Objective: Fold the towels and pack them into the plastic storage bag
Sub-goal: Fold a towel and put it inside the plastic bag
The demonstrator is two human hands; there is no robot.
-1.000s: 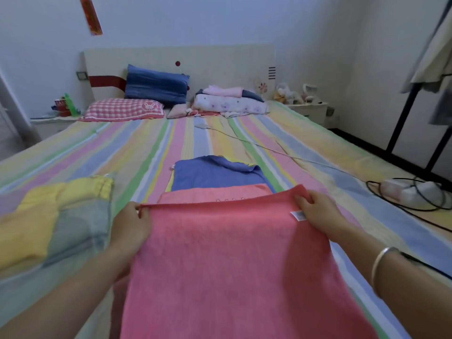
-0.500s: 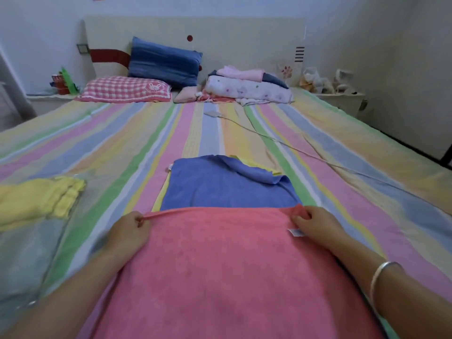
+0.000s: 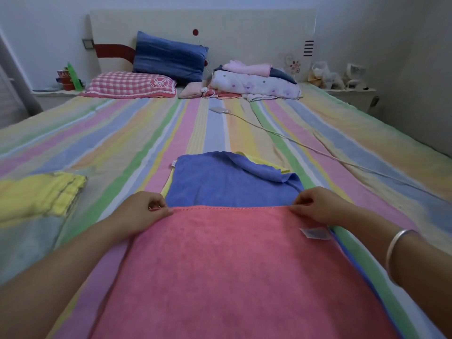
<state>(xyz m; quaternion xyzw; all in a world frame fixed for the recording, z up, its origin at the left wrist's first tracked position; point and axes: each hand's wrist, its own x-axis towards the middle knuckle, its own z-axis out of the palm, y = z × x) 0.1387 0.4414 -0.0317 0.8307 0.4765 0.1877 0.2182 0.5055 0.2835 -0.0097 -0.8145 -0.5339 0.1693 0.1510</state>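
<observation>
As the pink towel (image 3: 232, 265) drops flat onto the blue towel (image 3: 227, 184) at the near edge of the bed (image 3: 117, 143) | left hand (image 3: 144, 209), right hand (image 3: 318, 206) pinch its far corners | fold laid, next crease due.

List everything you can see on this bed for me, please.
pink towel: one, pink, nearest, spread over the blue one
blue towel: one, blue, beneath and beyond the pink
yellow towel: one, yellow, edges showing under the blue
folded yellow towels: stack, count unclear, yellow, left edge
plastic storage bag: one, clear, left edge by that stack
blue pillow: one, blue, against the headboard
checked pillow: one, pink and white, before the blue pillow
bedding pile: one, pastel, right of the pillows
cable: one, white, across the striped sheet
bracelet: one, silver, right wrist
left hand: one, pinches the pink towel's far left corner
right hand: one, pinches its far right corner
</observation>
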